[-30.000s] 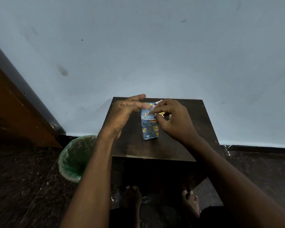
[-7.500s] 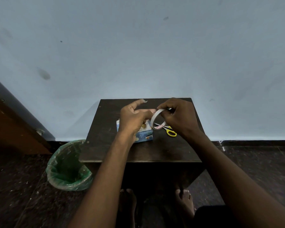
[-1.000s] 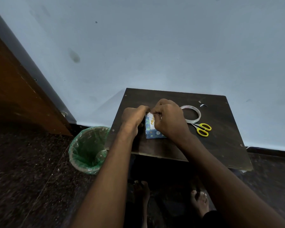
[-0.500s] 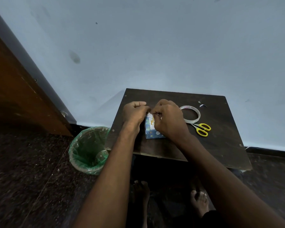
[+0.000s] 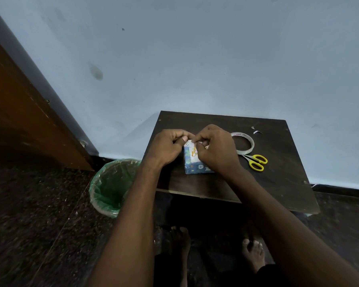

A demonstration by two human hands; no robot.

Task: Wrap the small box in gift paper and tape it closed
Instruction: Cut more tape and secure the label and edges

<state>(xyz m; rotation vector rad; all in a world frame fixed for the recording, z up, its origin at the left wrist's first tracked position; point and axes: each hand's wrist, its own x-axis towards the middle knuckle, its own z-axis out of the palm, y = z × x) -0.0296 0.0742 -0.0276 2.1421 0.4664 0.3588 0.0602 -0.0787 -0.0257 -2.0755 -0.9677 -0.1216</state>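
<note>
The small box [image 5: 192,165], wrapped in blue patterned gift paper, lies on the dark wooden table [image 5: 278,183]. My left hand [image 5: 167,149] has its fingers curled against the box's far left corner, thumb on the paper. My right hand [image 5: 216,151] covers the box's right side, fingertips pinching the paper at the far top edge. Most of the box's top is hidden under my hands. A roll of clear tape [image 5: 244,142] lies flat just right of my right hand.
Yellow-handled scissors [image 5: 256,161] lie beside the tape roll. Small paper scraps [image 5: 256,131] sit near the table's far edge. A bin with a green liner [image 5: 112,183] stands on the floor left of the table. A wooden door [image 5: 19,117] is at far left. My bare feet show below the table.
Over the last second both hands stayed on the box's far edge with only slight finger shifts. Earlier I held the tape roll; it now lies on the table.
</note>
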